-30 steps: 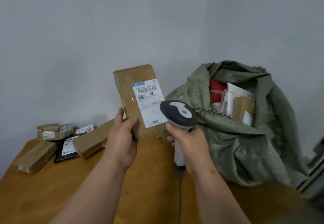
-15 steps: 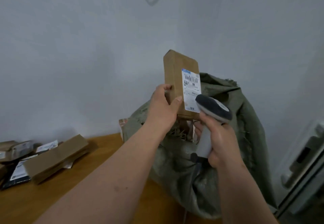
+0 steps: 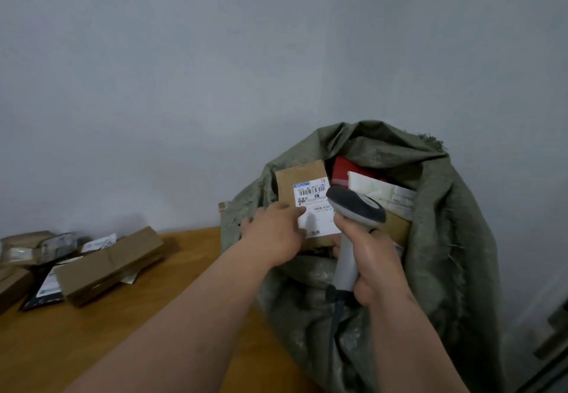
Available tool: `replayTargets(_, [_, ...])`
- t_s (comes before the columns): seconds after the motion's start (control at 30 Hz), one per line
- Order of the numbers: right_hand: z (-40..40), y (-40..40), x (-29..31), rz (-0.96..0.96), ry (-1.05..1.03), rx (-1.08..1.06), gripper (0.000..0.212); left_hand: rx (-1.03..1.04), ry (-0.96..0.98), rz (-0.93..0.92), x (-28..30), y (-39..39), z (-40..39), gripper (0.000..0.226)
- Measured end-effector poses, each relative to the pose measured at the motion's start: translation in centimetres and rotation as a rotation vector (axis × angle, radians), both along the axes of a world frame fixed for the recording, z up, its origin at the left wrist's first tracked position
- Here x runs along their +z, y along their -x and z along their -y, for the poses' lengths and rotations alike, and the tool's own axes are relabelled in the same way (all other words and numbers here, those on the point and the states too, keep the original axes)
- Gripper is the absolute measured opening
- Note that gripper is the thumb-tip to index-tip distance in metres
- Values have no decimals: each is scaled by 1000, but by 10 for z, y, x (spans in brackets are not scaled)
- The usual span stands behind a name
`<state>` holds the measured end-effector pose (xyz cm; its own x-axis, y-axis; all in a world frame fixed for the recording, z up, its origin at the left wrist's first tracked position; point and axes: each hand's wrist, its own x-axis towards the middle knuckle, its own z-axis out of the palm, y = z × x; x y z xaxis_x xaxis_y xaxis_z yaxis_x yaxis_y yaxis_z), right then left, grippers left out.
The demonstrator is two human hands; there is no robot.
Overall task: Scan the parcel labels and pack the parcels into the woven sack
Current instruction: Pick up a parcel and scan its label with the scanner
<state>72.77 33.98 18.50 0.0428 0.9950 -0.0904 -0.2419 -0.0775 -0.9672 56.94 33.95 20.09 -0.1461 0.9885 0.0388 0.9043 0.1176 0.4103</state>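
A brown cardboard parcel point(image 3: 299, 180) with a white barcode label stands upright in the mouth of the green woven sack point(image 3: 445, 239). My left hand point(image 3: 273, 233) holds its lower left corner, fingers over the label. My right hand point(image 3: 375, 266) grips the handle of a grey barcode scanner point(image 3: 356, 205), whose head hangs just in front of the label's right side. Inside the sack lie a red parcel point(image 3: 341, 168), a white parcel point(image 3: 381, 190) and another brown one point(image 3: 398, 228).
The sack leans against the wall at the right end of a wooden table point(image 3: 184, 285). On the table's left lie a long cardboard box point(image 3: 110, 263), a black mailer bag point(image 3: 46, 289) and several taped parcels point(image 3: 37, 245). The scanner's cable point(image 3: 336, 316) hangs down over the sack.
My left hand has carried the parcel from above the table rightwards and lowered it into the sack's mouth. The scanner in my right hand moved along beside it.
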Motion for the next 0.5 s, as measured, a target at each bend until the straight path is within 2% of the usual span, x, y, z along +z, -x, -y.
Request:
replayTargets(0.07, [-3,5,-2,16,3,13,26,140,-35,17,-7,12,0,53])
replayTargets(0.13, [-4,11,-4,23,17,24,19,222,17,192,-12,20,-3,47])
replayTargets(0.2, [-5,17,-6,29,24,43,23,204,110,382,-15,23,-8,35])
replayTargets(0.27, [-6,22,-6,47,41,76,30,178,157,472,-14,20,-11,25])
replayTargets(0.33, [-6,29,-7,63,72,118,37,145,194,393,-13,18,-15,23])
replayTargets(0.43, [-8,39,-7,71,111,157,61,124,227,300,-15,18,-17,26])
replayTargets(0.5, [-11,43,-8,66,110,159,57,111,257,188,-16,22,-16,31])
